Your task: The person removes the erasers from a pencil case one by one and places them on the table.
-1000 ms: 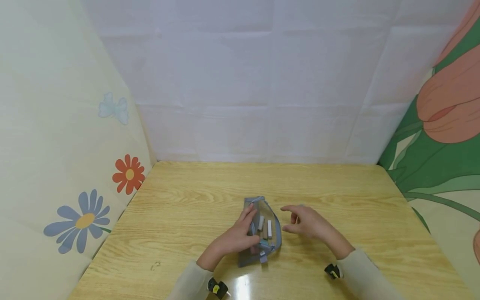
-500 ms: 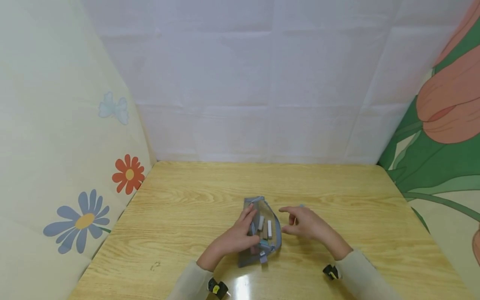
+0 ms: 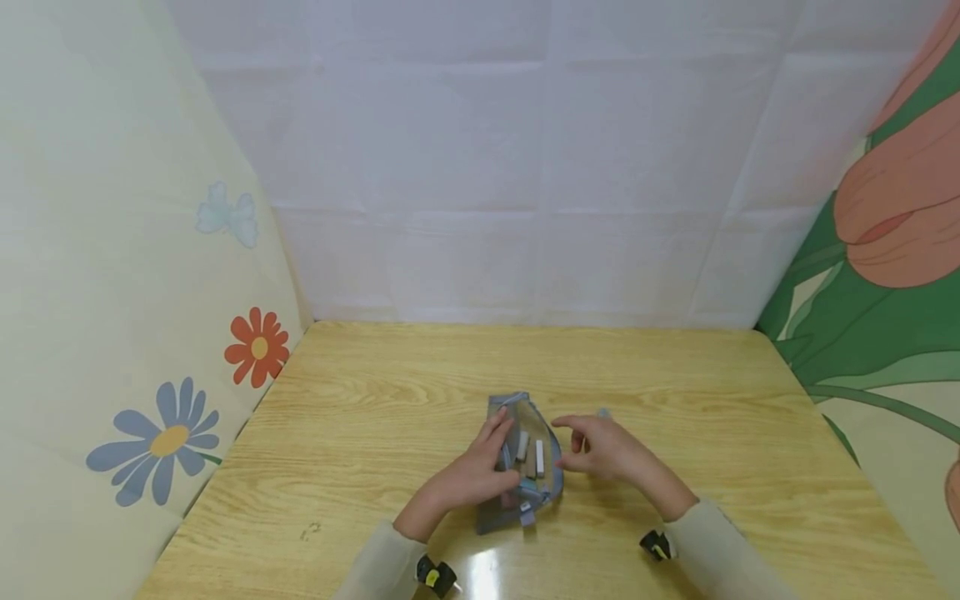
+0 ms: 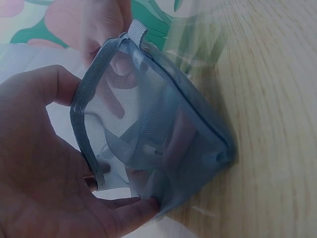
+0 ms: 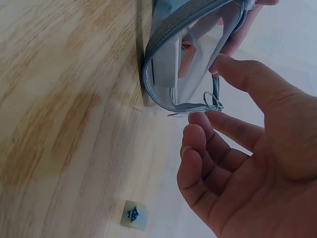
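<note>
A blue-grey mesh zip pouch (image 3: pixel 491 518) lies unzipped on the table, its mouth facing right. Inside it are a white block (image 3: pixel 539 459) and several other small pieces, partly veiled by the mesh. My left hand (image 3: pixel 468 477) grips the pouch from the left; in the left wrist view its thumb is at the rim and other fingers press the mesh. Close by the pouch's right rim is my right hand (image 3: pixel 611 450), its thumb and index finger apart and the rest loosely curled. In the right wrist view no object shows between those fingertips, near a thin cord (image 5: pixel 212 100).
Beyond my right hand a small pale-blue piece (image 3: pixel 603 412) lies on the wooden table (image 3: pixel 375 375); the right wrist view shows a dark-blue pattern on this translucent piece (image 5: pixel 133 214). A white cloth (image 3: pixel 480 167) hangs at the back, with printed cloths on both sides.
My right hand has moved slightly left, up to the pouch's rim, uncovering more of the pale-blue piece behind it. My left hand and the pouch stay in place.
</note>
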`<move>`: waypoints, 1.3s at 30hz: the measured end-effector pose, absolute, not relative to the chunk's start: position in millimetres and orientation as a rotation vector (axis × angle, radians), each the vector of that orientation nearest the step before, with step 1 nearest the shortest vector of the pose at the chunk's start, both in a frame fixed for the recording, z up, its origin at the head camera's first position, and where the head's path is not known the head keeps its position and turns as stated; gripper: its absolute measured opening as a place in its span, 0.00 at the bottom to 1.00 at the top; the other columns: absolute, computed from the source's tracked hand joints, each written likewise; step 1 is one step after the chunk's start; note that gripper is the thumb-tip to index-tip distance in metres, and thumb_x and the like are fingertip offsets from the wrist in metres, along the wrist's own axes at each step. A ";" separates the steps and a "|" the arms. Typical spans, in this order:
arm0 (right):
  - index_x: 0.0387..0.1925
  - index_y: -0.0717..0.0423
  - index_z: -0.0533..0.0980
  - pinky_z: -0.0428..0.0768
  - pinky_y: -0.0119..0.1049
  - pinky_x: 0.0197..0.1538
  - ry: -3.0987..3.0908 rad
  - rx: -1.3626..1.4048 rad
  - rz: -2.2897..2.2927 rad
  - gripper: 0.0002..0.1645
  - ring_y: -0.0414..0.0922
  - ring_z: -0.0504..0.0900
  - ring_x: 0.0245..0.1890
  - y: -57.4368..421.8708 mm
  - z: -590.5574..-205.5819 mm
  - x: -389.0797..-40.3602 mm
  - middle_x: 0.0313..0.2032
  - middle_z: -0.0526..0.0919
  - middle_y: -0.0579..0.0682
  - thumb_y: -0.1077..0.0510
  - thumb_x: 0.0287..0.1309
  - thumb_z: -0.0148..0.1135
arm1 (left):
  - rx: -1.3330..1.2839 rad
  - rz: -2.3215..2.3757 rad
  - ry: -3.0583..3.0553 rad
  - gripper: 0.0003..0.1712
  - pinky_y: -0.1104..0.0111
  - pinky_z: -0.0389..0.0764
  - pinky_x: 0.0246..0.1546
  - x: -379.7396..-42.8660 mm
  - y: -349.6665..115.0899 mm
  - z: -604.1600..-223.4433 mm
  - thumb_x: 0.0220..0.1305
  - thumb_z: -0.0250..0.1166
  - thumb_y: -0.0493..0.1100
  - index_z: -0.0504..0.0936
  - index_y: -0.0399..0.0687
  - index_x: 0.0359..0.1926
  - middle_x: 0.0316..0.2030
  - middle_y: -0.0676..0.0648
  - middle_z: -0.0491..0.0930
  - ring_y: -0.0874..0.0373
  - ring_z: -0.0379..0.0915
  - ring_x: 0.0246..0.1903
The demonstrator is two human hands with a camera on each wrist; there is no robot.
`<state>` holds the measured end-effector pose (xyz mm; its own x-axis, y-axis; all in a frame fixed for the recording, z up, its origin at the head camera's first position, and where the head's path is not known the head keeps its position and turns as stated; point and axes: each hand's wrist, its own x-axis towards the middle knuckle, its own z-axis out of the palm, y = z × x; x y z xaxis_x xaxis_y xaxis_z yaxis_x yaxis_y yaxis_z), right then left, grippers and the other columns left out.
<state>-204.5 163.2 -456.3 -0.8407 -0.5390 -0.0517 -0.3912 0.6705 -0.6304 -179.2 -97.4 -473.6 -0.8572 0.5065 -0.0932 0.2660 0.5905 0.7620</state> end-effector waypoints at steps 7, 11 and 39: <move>0.67 0.58 0.73 0.73 0.32 0.27 2.637 -0.723 -0.917 0.37 0.38 0.73 0.24 158.3 -457.0 -205.2 0.29 0.77 0.42 0.51 0.58 0.72 | 0.630 1.121 2.526 0.55 0.46 0.65 0.69 -179.9 -96.9 -473.7 0.54 0.59 0.51 0.48 0.40 0.80 0.81 0.43 0.36 0.40 0.49 0.76; 0.67 0.58 0.73 0.73 0.32 0.28 2.632 -0.728 -0.915 0.37 0.38 0.73 0.24 155.8 -457.8 -205.5 0.29 0.78 0.42 0.52 0.58 0.72 | 0.632 1.120 2.529 0.56 0.45 0.66 0.68 -179.6 -96.5 -473.4 0.53 0.60 0.51 0.48 0.39 0.80 0.81 0.43 0.37 0.39 0.50 0.75; 0.64 0.60 0.74 0.73 0.31 0.29 2.631 -0.794 -0.887 0.38 0.36 0.72 0.26 145.9 -465.1 -206.2 0.27 0.76 0.40 0.51 0.55 0.74 | 0.627 1.094 2.536 0.56 0.47 0.66 0.68 -180.3 -96.3 -472.8 0.54 0.59 0.52 0.48 0.40 0.80 0.81 0.44 0.37 0.40 0.48 0.76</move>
